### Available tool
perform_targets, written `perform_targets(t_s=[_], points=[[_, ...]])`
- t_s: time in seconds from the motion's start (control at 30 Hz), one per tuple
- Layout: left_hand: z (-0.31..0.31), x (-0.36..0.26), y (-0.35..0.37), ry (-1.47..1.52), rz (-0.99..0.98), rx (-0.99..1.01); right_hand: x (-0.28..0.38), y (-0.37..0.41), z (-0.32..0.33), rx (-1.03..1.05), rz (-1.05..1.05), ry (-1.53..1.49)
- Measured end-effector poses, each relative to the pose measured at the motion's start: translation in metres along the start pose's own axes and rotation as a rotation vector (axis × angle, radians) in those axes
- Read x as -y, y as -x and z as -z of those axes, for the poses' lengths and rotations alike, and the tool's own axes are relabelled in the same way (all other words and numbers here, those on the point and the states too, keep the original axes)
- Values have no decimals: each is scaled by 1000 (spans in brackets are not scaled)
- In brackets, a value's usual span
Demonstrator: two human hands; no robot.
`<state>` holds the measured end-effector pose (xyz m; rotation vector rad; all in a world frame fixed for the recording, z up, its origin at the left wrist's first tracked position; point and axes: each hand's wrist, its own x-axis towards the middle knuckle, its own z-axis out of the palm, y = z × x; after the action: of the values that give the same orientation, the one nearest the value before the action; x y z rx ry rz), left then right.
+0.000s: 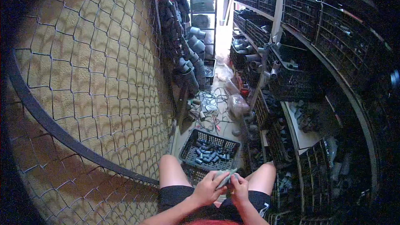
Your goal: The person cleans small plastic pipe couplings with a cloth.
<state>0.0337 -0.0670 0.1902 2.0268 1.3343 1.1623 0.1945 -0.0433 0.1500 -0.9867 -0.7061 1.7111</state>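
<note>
A crumpled grey-green cloth [225, 178] is bunched between my hands, above my lap. My left hand [206, 190] is closed round it, fingers bent over its near side. Close beside it, my right hand [239, 190] is closed with its fingertips pinched against the cloth's right end. A small grey bit shows at those fingertips, but its kind is hidden. On the floor just past my knees stands a black plastic crate [193, 138] with openwork sides. Several short grey pipe fittings [210, 155] lie loose in it.
A wire mesh fence [96, 71] runs along the left. Shelves with black crates [300, 14] of fittings line the right. Large grey pipe fittings [196, 43] are stacked at the far left. Cables [214, 104] and a plastic bag [238, 105] lie on the floor ahead.
</note>
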Motion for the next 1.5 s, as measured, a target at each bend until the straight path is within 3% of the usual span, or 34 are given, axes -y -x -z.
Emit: perform_targets(t_s=[0.2,0.37,0.43,0.5,0.67,0.7,0.77,0.9,0.97,1.0,1.07,1.1,1.17,1.2,1.23,1.3,1.37,1.43,1.5], points=[[-4,11,-2,-24,23,-20,-3,0,1,50,105,160],[-17,12,0,-1,228,-286,7,8,-17,61,255,365],[-18,11,-1,0,191,-352,9,11,-20,46,355,452],[-20,9,-3,4,152,-418,7,10,-20,21,351,439],[-26,11,1,85,294,-475,-12,2,-13,-18,376,339],[-29,20,-1,85,293,-473,-15,0,-10,-23,252,204],[-29,36,-6,138,2,-460,-17,-4,-4,-29,128,66],[-12,40,-8,80,-84,-315,1,-11,6,50,-43,57],[-6,33,-8,109,-18,-220,5,-12,8,170,121,376],[-6,31,-7,111,-16,-220,7,-10,7,169,119,377],[-7,28,-2,61,34,-165,22,-4,-2,165,440,823],[-12,31,2,62,36,-163,26,-6,-5,163,436,823],[-20,36,11,85,72,-151,32,-10,-10,277,698,843],[-23,35,18,166,199,-132,38,-14,-9,270,691,842],[-27,38,21,170,202,-121,45,-19,-6,289,753,887],[-34,45,28,387,465,-55,57,-28,-2,310,870,975],[-38,49,23,351,441,-84,58,-50,11,-9,798,607],[-45,66,26,220,467,-61,73,-81,43,-279,886,542],[-60,99,44,330,660,-51,115,-103,58,-470,1113,589]])
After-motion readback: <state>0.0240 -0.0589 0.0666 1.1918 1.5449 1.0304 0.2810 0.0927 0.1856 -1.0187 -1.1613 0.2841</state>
